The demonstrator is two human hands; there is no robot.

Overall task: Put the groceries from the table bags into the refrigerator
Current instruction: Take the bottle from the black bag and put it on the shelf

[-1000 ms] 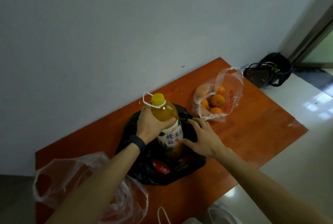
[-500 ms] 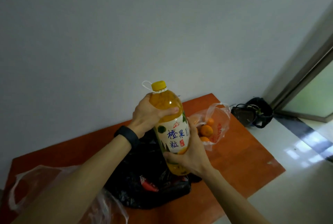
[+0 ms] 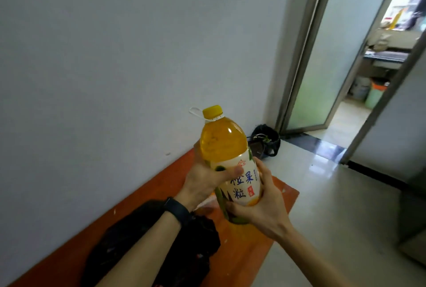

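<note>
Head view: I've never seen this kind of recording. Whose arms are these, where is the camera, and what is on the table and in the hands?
There is no machine here. A person wears one wide-angle camera on the head, looking forward and down, so the two bare arms are their own. The left hand, with a dark wristband, grips the bottle of orange drink round its middle. The right hand grips it near the base. The bottle is upright with its yellow cap on, held in the air above the orange table. A crumpled black bag lies on the table. Beyond, a dark bag sits on the floor by the wall, beside an open doorway.
</note>
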